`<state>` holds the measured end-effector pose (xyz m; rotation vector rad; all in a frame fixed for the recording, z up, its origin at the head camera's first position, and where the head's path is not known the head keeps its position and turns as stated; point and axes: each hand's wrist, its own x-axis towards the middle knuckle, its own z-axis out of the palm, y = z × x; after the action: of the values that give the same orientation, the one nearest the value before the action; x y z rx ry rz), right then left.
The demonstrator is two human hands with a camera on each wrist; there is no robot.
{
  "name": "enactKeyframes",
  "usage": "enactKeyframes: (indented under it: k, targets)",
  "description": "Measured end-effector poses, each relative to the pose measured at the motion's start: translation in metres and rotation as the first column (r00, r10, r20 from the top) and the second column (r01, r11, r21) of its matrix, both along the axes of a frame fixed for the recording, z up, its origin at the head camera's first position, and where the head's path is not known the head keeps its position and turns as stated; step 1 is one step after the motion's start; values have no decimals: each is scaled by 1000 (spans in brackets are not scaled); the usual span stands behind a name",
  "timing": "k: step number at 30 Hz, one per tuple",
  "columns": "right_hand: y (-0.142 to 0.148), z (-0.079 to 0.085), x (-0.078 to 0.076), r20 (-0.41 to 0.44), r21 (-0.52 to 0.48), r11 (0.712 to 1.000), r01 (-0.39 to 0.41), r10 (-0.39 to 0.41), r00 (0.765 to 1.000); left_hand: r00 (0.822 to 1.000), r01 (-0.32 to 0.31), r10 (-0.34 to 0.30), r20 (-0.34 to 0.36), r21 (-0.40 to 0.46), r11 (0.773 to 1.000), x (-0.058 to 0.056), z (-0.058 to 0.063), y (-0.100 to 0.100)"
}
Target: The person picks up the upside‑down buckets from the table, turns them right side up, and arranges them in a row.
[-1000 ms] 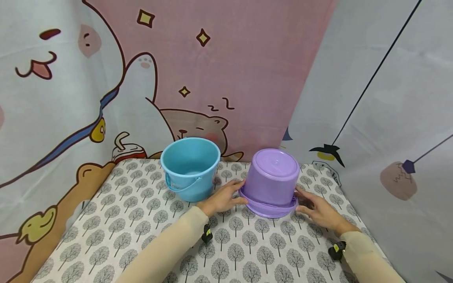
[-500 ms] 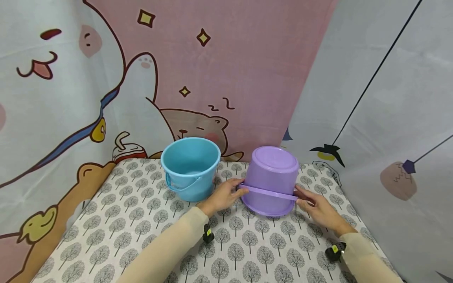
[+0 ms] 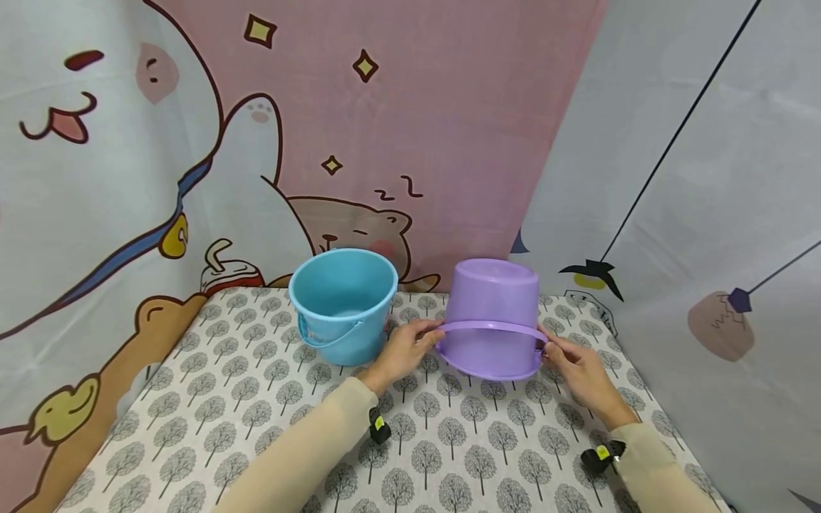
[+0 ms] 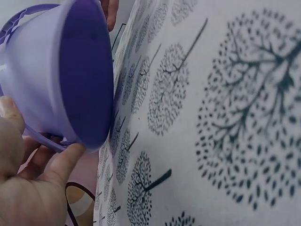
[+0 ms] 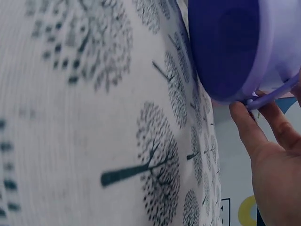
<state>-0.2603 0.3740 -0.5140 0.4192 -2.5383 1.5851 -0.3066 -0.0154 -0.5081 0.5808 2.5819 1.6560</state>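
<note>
An upside-down purple bucket (image 3: 491,296) is held between both hands at the right of the cloth. My left hand (image 3: 403,355) grips its left side, with fingers at the rim and handle end in the left wrist view. On the opposite side my right hand (image 3: 582,372) holds it near the rim, a fingertip by the handle joint in the right wrist view. The bucket's handle (image 3: 494,325) crosses its near side. Tilted away, the bucket shows its dark inside (image 4: 87,75) to both wrist cameras, the near rim raised off the cloth.
An upright light blue bucket (image 3: 343,306) stands close left of my left hand, its handle hanging down in front. White cloth with grey trees (image 3: 426,463) covers the table. Behind it hangs a curtain (image 3: 462,128) with cartoon animals.
The purple bucket has tilted back, its near rim moving up. Its handle has risen from the rim to mid-wall. Both hands have stayed at its sides, shifting slightly.
</note>
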Motion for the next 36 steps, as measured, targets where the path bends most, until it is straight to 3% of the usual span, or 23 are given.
enactKeyframes:
  k: [4, 15, 19, 25, 32, 36]
  targets:
    - [-4, 4, 2, 10, -76, 997, 34, -34, 999, 999, -10, 5, 47, 97, 995, 2, 4, 1]
    - [-16, 18, 8, -70, -155, 979, 132, -144, 987, 999, -33, 24, 32, 307, 951, 11, 21, 9]
    - [-20, 23, 10, -87, -177, 972, 153, -170, 982, 998, -53, 41, 44, 326, 944, 16, 27, 10]
    - [-27, 30, 15, -87, -182, 967, 180, -198, 976, 993, -102, 112, -21, 267, 958, 20, 32, 8]
    - [-26, 37, 16, -72, -250, 958, 139, -162, 984, 997, -77, 68, 36, 357, 931, 24, 32, 6]
    - [-27, 38, 16, -73, -311, 945, 102, -131, 989, 998, -63, 58, 26, 373, 926, 26, 33, 6]
